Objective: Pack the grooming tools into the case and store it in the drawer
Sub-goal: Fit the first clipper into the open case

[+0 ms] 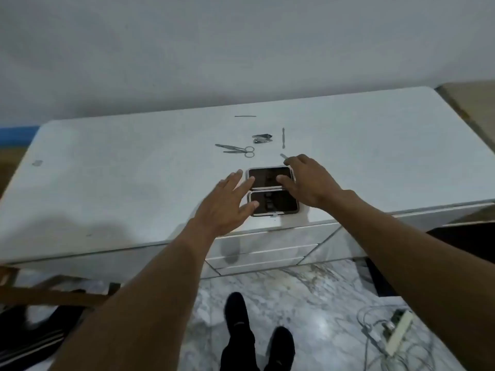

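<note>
While my left hand (pixel 227 202) lies spread and flat on the open case (pixel 269 178), my right hand (pixel 308 180) covers its right edge; whether it pinches the thin tool (pixel 283 156) at its fingertips I cannot tell. Scissors (pixel 241 149) lie crosswise on the counter (pixel 134 183) just beyond my left fingers.

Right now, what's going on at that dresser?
A person stands at a white dresser with the grooming case lying open near its front edge. The left hand rests spread fingers on the case's left side; the right hand has its thumb on the far half. A thin tool shows at its fingertips, held or not I cannot tell. Scissors, two nail clippers and two slim tools lie unpacked behind. The drawers are shut.
</note>
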Tool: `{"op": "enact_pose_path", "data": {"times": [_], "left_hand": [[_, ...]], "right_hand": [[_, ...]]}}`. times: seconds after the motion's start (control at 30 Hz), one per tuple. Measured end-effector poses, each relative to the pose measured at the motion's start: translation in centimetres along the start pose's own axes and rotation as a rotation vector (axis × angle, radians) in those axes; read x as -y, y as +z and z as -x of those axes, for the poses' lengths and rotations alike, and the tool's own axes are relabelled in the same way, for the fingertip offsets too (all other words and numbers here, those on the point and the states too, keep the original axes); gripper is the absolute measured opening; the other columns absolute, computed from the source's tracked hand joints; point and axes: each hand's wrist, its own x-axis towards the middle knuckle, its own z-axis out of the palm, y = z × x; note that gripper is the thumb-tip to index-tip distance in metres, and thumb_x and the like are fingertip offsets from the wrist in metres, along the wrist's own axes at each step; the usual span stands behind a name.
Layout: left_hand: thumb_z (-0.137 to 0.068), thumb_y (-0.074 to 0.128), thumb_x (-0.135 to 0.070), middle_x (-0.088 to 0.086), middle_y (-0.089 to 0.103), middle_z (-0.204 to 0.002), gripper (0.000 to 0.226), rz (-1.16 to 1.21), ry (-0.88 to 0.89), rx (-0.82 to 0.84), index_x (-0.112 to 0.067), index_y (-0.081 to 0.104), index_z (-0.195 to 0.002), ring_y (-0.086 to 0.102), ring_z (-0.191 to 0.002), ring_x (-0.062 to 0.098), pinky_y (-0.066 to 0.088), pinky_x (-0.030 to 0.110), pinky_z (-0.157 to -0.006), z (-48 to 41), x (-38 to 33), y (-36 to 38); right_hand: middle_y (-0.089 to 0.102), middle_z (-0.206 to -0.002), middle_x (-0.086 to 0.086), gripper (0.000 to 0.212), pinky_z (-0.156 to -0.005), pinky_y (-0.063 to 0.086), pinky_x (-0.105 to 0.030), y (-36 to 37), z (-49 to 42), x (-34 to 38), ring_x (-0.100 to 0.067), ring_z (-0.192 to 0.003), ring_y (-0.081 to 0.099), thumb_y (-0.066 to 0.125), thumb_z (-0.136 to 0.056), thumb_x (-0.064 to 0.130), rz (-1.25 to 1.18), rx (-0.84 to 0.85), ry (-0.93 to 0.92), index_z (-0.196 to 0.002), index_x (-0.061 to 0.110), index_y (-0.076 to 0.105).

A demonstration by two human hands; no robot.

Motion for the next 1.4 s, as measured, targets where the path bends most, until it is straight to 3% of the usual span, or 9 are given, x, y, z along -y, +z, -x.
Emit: {"op": "enact_pose_path", "data": {"times": [0.13,0.33,0.67,0.8,0.97,1.13,1.23,1.33,1.4], "left_hand": [[-0.095,0.029,-0.056,0.014,0.033,-0.156,0.068,-0.006,0.047,-0.088,-0.018,0.037,-0.150,0.026,-0.147,0.027,0.022,0.042,-0.120,0.1,0.8,1.1],[-0.095,0.038,-0.054,0.010,0.038,-0.154,0.062,0.029,0.052,-0.179,-0.019,0.044,-0.146,0.033,-0.144,0.023,0.023,0.036,-0.118,0.0,1.2,1.8],[-0.093,0.043,-0.057,0.008,0.043,-0.151,0.061,0.063,0.052,-0.218,-0.021,0.049,-0.142,0.038,-0.140,0.023,0.032,0.037,-0.115,-0.4,1.2,1.6],[-0.093,0.042,-0.057,0.009,0.046,-0.149,0.062,0.031,0.060,-0.233,-0.019,0.050,-0.141,0.041,-0.138,0.025,0.034,0.039,-0.114,-0.4,1.1,1.5],[-0.092,0.045,-0.056,0.010,0.046,-0.149,0.061,0.036,0.060,-0.254,-0.019,0.051,-0.141,0.041,-0.138,0.025,0.036,0.040,-0.113,-0.4,1.2,1.7],[-0.092,0.046,-0.054,0.009,0.043,-0.151,0.062,0.065,0.064,-0.236,-0.019,0.049,-0.143,0.038,-0.140,0.024,0.035,0.041,-0.113,-0.5,1.5,2.0],[-0.092,0.043,-0.056,0.007,0.040,-0.153,0.064,0.046,0.051,-0.211,-0.021,0.045,-0.145,0.034,-0.142,0.022,0.033,0.041,-0.115,-0.5,1.5,2.1],[-0.091,0.042,-0.058,0.005,0.039,-0.154,0.065,0.038,0.031,-0.210,-0.024,0.043,-0.146,0.033,-0.143,0.021,0.031,0.041,-0.116,-0.4,1.3,2.0],[-0.090,0.040,-0.059,0.003,0.038,-0.155,0.066,0.046,0.011,-0.205,-0.026,0.041,-0.147,0.031,-0.144,0.020,0.030,0.040,-0.117,-0.3,1.2,1.9]], "right_hand": [[0.051,-0.136,-0.012,0.048,-0.101,0.043,-0.038,0.3,-2.0,0.8,-0.030,-0.125,0.050,0.051,-0.096,0.038,-0.012,0.029,0.011,-0.135,0.010,0.047],[0.050,-0.137,-0.014,0.044,-0.102,0.043,-0.042,0.1,-6.8,2.0,-0.033,-0.126,0.047,0.049,-0.097,0.031,-0.002,0.026,0.047,-0.135,0.010,0.047],[0.053,-0.122,-0.017,0.036,-0.085,0.046,-0.039,0.9,-12.7,2.2,-0.037,-0.114,0.051,0.045,-0.095,0.014,0.151,0.012,0.002,-0.130,0.013,0.056],[0.053,-0.116,-0.016,0.025,-0.078,0.046,-0.036,1.3,-13.6,2.4,-0.037,-0.109,0.053,0.054,-0.094,0.016,0.160,0.005,-0.004,-0.116,0.010,0.064],[0.058,-0.112,-0.016,0.021,-0.080,0.050,-0.039,1.3,-13.3,2.5,-0.035,-0.105,0.056,0.055,-0.092,0.015,0.162,-0.022,-0.018,-0.107,0.003,0.064],[0.069,-0.091,-0.012,0.018,-0.074,0.050,-0.037,0.1,-11.3,2.7,-0.033,-0.084,0.061,0.055,-0.089,0.013,0.005,-0.052,-0.006,-0.104,0.004,0.058],[0.060,-0.071,0.003,0.024,-0.070,0.044,-0.030,-0.5,-8.3,2.5,-0.023,-0.070,0.055,0.058,-0.088,0.014,-0.181,-0.081,-0.005,-0.113,0.013,0.056],[0.067,-0.077,0.001,0.012,-0.073,0.049,-0.028,-0.6,-4.9,1.8,-0.018,-0.073,0.060,0.067,-0.086,0.022,-0.283,-0.026,0.044,-0.096,0.016,0.066],[0.069,-0.076,0.002,0.015,-0.065,0.048,-0.023,-0.4,-2.8,1.0,-0.015,-0.071,0.062,0.074,-0.080,0.028,-0.315,0.012,0.065,-0.084,0.016,0.066]]}}
